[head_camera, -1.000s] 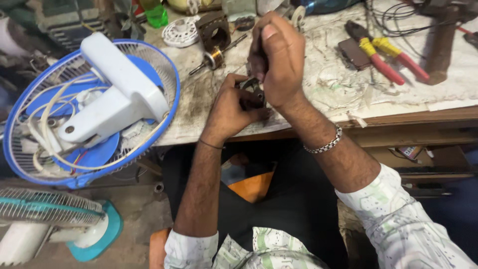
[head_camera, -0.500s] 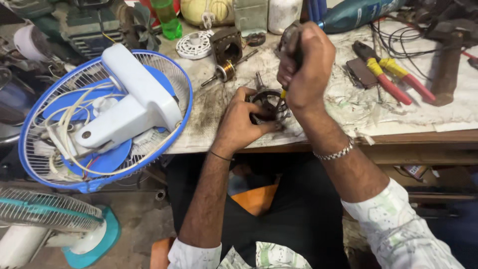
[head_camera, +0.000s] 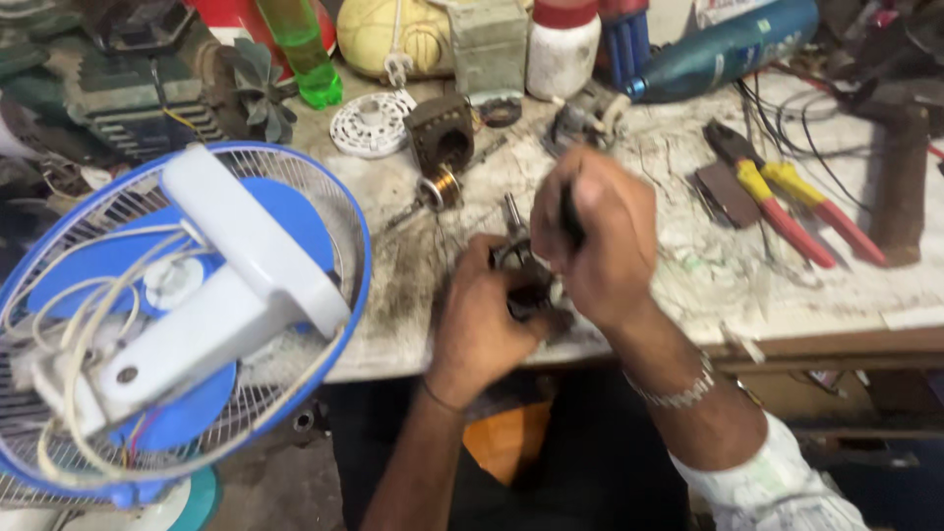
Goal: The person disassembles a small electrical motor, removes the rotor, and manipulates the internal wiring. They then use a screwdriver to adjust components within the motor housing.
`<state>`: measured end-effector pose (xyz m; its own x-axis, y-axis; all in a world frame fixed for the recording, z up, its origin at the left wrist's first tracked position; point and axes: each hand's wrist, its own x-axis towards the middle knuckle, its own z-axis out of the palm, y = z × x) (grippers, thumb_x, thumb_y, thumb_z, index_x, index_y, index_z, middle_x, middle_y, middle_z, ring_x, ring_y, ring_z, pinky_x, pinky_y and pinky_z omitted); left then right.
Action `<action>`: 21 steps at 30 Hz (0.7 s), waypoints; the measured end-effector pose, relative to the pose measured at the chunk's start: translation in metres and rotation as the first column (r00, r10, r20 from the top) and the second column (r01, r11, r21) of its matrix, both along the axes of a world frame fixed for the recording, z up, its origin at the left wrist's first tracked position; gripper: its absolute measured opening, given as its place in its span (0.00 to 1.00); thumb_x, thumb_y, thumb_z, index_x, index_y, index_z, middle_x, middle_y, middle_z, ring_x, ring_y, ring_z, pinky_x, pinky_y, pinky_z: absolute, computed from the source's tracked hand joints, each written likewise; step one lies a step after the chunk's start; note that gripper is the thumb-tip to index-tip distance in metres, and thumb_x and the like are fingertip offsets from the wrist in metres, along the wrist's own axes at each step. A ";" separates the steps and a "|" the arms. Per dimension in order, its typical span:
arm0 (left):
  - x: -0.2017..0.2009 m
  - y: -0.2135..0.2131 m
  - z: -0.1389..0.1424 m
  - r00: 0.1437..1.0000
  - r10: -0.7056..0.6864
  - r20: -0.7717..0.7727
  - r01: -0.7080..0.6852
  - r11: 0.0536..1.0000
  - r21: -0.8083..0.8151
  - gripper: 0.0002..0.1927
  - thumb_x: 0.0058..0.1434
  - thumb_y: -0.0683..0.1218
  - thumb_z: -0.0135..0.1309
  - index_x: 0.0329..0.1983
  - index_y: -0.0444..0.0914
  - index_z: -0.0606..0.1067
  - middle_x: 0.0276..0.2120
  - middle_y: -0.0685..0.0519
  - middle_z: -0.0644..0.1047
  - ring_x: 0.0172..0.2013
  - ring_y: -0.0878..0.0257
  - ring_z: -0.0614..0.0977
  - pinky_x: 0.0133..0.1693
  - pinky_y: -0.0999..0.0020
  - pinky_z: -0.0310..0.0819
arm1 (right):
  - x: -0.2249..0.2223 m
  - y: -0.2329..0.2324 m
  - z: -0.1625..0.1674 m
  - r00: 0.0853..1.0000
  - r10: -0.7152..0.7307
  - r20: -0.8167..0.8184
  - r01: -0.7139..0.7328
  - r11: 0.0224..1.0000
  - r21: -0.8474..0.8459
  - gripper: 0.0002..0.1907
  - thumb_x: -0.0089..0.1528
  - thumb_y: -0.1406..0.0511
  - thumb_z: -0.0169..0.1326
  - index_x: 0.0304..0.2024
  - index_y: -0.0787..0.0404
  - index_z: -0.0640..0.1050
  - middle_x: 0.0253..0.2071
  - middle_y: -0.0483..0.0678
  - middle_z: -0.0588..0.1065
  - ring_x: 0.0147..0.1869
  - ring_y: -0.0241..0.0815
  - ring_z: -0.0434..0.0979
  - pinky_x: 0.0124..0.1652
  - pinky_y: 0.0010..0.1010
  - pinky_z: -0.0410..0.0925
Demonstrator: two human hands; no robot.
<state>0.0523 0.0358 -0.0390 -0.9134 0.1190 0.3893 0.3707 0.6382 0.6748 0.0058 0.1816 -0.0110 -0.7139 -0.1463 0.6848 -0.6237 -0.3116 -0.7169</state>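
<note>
Near the blue-and-white table fan (head_camera: 187,315), the left hand (head_camera: 482,324) is gripping a small dark metal motor part (head_camera: 521,280) at the surface (head_camera: 688,285) edge. The right hand (head_camera: 595,236), fingers clenched around a dark tool handle (head_camera: 570,211), is now lower than a second ago, pressing onto the part.

Left hand (head_camera: 482,329) steadies motor part (head_camera: 521,275) – right hand (head_camera: 595,236) grips tool.

bench: grimy pale worktop (head_camera: 688,285), wooden front edge | floor: grey concrete (head_camera: 295,487) | light: even
</note>
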 end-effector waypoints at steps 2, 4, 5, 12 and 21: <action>-0.003 -0.002 0.002 1.000 0.009 0.007 -0.009 1.000 0.008 0.19 0.41 0.50 0.73 0.37 0.40 0.85 0.49 0.46 0.75 0.51 0.47 0.77 0.52 0.54 0.72 | -0.003 0.003 0.003 0.968 0.231 0.101 -0.228 0.973 -0.040 0.24 0.72 0.53 0.44 0.28 0.64 0.66 0.18 0.46 0.62 0.17 0.34 0.58 0.19 0.26 0.53; -0.006 -0.006 0.001 0.999 0.024 -0.033 -0.024 1.000 -0.004 0.19 0.41 0.49 0.73 0.36 0.40 0.85 0.52 0.43 0.73 0.53 0.45 0.76 0.53 0.53 0.70 | -0.003 0.003 0.001 0.941 0.299 0.160 -0.289 0.954 -0.081 0.25 0.70 0.53 0.46 0.27 0.64 0.66 0.16 0.46 0.61 0.18 0.36 0.58 0.20 0.29 0.53; -0.006 -0.005 0.000 0.998 0.023 -0.053 -0.023 1.000 0.004 0.18 0.41 0.48 0.73 0.36 0.40 0.85 0.54 0.42 0.72 0.54 0.44 0.75 0.53 0.52 0.70 | -0.001 0.005 -0.001 0.954 0.247 0.172 -0.238 0.969 -0.070 0.25 0.69 0.53 0.47 0.27 0.65 0.66 0.17 0.47 0.62 0.19 0.37 0.58 0.22 0.31 0.53; -0.015 -0.009 0.002 0.998 0.011 0.060 -0.013 0.999 0.038 0.14 0.41 0.49 0.73 0.30 0.40 0.84 0.54 0.45 0.72 0.55 0.47 0.75 0.55 0.53 0.71 | -0.021 0.018 -0.003 0.792 0.598 0.120 -0.582 0.800 -0.145 0.25 0.67 0.53 0.51 0.20 0.60 0.68 0.14 0.44 0.61 0.17 0.37 0.59 0.22 0.35 0.55; -0.023 -0.004 0.010 0.973 -0.014 0.229 -0.008 0.996 0.094 0.18 0.41 0.50 0.70 0.37 0.44 0.84 0.54 0.51 0.73 0.50 0.54 0.80 0.50 0.59 0.77 | 0.017 -0.004 0.009 0.958 -0.249 0.141 0.253 0.967 -0.010 0.18 0.72 0.59 0.43 0.37 0.69 0.67 0.30 0.50 0.69 0.31 0.39 0.63 0.34 0.33 0.62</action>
